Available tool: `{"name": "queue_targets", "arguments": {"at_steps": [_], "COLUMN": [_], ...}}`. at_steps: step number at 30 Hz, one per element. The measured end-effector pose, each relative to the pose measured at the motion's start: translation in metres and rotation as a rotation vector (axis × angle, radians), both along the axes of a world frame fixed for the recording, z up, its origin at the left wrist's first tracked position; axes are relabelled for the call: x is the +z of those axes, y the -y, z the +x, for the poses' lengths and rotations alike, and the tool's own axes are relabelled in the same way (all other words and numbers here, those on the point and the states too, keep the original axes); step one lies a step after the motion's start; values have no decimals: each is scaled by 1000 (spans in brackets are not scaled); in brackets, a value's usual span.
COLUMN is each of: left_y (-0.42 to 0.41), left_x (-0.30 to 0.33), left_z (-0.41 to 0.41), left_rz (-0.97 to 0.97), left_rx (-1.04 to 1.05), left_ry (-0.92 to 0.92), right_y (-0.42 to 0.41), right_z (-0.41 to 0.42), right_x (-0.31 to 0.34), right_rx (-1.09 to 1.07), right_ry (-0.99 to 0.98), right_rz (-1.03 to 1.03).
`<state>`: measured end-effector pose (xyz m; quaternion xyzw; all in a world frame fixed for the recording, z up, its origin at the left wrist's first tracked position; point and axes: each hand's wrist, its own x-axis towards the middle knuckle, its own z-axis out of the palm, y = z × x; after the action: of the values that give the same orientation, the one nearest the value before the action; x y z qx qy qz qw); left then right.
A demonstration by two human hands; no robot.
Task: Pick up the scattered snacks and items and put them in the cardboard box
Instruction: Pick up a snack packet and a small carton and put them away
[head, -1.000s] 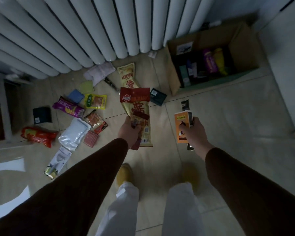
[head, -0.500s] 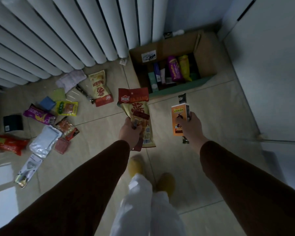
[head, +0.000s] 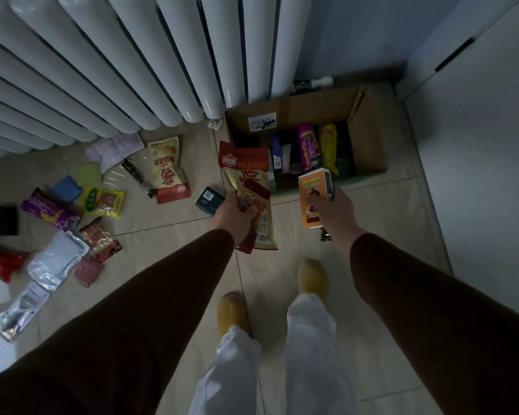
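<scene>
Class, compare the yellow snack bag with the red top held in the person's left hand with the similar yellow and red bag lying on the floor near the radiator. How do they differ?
The held snack bag is gripped in the left hand with a small red packet, lifted near the cardboard box; the floor snack bag lies flat on the tiles, untouched. The held bag's red band points away from the person, the floor bag's toward them. Both are yellow with red print.
</scene>
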<state>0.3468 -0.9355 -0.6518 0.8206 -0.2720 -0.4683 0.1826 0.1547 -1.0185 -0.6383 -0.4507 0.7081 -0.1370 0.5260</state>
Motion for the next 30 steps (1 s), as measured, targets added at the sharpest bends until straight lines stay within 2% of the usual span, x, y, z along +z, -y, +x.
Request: {"name": "queue_targets", "arguments": {"at_steps": [7, 11, 12, 14, 16, 21, 24, 30], "left_y": [82, 123, 129, 134, 133, 114, 97, 51], "left_x": [-23, -33, -35, -38, -38, -41, -38, -33], "left_z": [-2, 4, 6, 12, 17, 19, 20, 50], "left_rz": [18, 40, 51, 59, 66, 42, 47, -4], "left_rx": [52, 83, 85, 41, -31, -128, -148, -15], "left_ry": [85, 106, 124, 198, 273, 370, 372, 320], "right_y": [86, 125, 131, 140, 142, 128, 115, 86], "right_z": [12, 23, 25, 26, 26, 26, 36, 80], "right_x": [-48, -68, -72, -81, -85, -81, -77, -59], "right_rx": [121, 140, 171, 314, 434, 713, 817, 926], "right_ry": [-28, 70, 59, -92, -209, -356, -370, -330], "right_rz": [3, 24, 25, -39, -122, -279, -337, -385]}}
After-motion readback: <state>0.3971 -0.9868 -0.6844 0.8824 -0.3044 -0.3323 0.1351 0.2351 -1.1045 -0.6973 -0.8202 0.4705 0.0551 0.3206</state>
